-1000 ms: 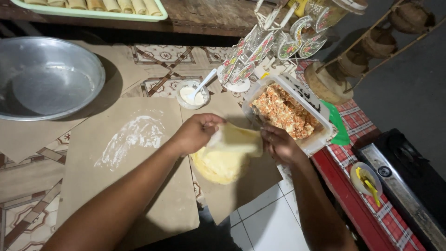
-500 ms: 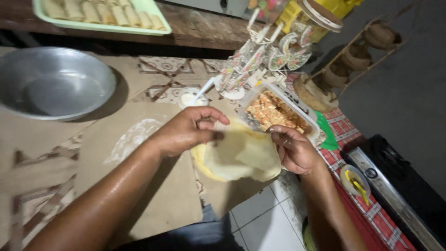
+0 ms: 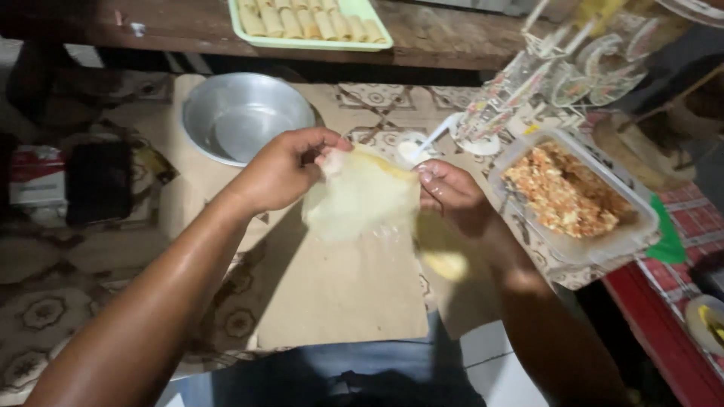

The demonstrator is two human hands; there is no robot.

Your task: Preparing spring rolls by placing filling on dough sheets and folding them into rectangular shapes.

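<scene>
Both hands hold a thin, pale wrapper (image 3: 360, 197) up above a brown board (image 3: 343, 290). The left hand (image 3: 283, 169) pinches its top left corner; the right hand (image 3: 452, 194) has a grip on its right edge. Just right sits a clear tub (image 3: 603, 245) of orange filling (image 3: 567, 192). A metal bowl (image 3: 245, 117) lies behind the left hand, and a green tray (image 3: 377, 41) of rolls (image 3: 309, 19) sits on the far bench (image 3: 173, 26).
</scene>
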